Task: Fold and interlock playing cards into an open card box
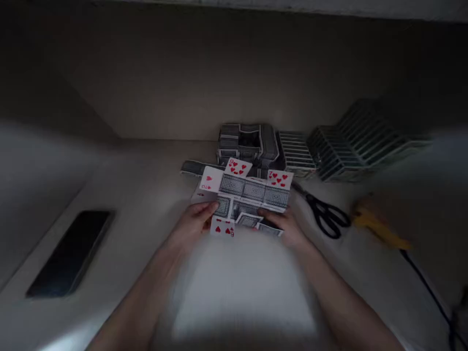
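Pinching lightly, fingers of the left hand [195,219] and right hand [290,229] clamped on 2 sides, should spare the flaps [238,167] of the card piece [254,190], held before the card structure [269,141] on the worktop [146,190].

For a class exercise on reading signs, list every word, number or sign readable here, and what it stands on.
"9", red hearts: upper card of the held card structure.
"7", red hearts: right card.
Red heart: left card; corner number blurred, perhaps "2".
Red hearts: bottom card; number unclear, "6" or "9".
Too blurred: mark on the card beneath the left one.
No words or brands can be read.
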A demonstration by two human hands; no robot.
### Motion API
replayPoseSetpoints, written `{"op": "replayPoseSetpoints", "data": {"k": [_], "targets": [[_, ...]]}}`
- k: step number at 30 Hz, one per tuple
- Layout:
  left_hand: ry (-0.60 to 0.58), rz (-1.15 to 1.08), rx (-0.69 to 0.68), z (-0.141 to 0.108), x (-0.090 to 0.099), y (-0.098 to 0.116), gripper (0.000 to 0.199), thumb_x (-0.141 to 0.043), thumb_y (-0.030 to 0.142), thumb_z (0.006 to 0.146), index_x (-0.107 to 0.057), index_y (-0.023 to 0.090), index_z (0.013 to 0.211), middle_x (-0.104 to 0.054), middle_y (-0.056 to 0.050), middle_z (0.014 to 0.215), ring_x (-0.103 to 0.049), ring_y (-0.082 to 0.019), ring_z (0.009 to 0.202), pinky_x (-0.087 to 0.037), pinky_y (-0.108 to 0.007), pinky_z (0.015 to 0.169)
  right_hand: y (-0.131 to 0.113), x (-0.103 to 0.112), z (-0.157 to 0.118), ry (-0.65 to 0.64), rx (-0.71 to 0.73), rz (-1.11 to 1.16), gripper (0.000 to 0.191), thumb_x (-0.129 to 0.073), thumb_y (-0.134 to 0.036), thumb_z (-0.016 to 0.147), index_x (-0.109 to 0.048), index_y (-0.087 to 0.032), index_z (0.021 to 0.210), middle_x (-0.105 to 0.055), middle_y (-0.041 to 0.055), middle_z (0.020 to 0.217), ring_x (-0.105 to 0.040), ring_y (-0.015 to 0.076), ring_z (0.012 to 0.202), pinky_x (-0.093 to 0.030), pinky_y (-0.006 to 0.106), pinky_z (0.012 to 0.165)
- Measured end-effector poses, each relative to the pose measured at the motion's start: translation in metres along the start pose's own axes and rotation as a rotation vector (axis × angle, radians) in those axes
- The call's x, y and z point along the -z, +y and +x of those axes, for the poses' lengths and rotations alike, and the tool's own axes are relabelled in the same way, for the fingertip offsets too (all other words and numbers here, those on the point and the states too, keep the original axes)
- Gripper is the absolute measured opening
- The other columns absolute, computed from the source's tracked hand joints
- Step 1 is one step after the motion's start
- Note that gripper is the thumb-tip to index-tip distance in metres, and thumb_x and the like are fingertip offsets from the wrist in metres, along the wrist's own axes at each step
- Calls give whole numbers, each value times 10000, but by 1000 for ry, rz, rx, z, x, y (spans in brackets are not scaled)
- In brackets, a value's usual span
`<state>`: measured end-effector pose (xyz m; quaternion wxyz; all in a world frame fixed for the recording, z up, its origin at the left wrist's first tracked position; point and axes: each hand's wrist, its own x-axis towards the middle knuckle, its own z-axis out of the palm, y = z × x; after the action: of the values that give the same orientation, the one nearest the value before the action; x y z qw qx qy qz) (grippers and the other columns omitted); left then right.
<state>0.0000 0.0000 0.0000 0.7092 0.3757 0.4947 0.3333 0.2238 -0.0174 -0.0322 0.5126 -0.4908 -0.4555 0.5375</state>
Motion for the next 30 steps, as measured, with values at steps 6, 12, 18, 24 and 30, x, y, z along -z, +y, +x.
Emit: {"op": "replayPoseSetpoints", "data": {"k": [6, 12, 18, 24, 30], "targets": [[38, 35, -68, -1, -2, -3, 383, -578, 457, 700, -635, 112, 856, -646, -48, 685, -569, -154, 605, -434, -255, 578, -6, -3, -2, 4, -44, 15, 336, -672, -292, 619, -639, -192, 937, -661, 39, 987, -602, 249, 922, -422, 408, 876], [241, 328, -260, 2, -5, -8, 350, -565, 456, 696, -653, 120, 742, -626, -5, 625, -533, -127, 572, -397, -205, 531, -9, -5, -5, -15, -47, 14, 314, -677, -301, 623, -647, -204, 920, -665, 36, 974, -601, 238, 921, -422, 388, 874], [283, 525, -299, 2, -7, -6, 323, -533, 419, 716, -600, 117, 623, -521, 28, 512, -430, -86, 479, -308, -179, 443, -8, -2, -2, -40, -53, -7, 322, -673, -293, 635, -649, -191, 939, -665, 39, 988, -594, 236, 944, -401, 380, 900], [200, 466, -195, 3, -6, -5, 362, -540, 466, 696, -562, 123, 580, -431, 48, 463, -359, -67, 427, -252, -179, 401, -14, -1, -4, -63, -75, 25, 382, -680, -325, 625, -644, -182, 977, -653, 56, 1021, -583, 254, 969, -410, 403, 893], [252, 459, -221, 6, -5, -7, 352, -580, 456, 683, -592, 115, 594, -490, 35, 484, -401, -72, 444, -274, -181, 411, -8, 0, -2, -23, -54, -47, 339, -674, -317, 636, -656, -188, 948, -665, 43, 988, -591, 237, 949, -403, 390, 896]]}}
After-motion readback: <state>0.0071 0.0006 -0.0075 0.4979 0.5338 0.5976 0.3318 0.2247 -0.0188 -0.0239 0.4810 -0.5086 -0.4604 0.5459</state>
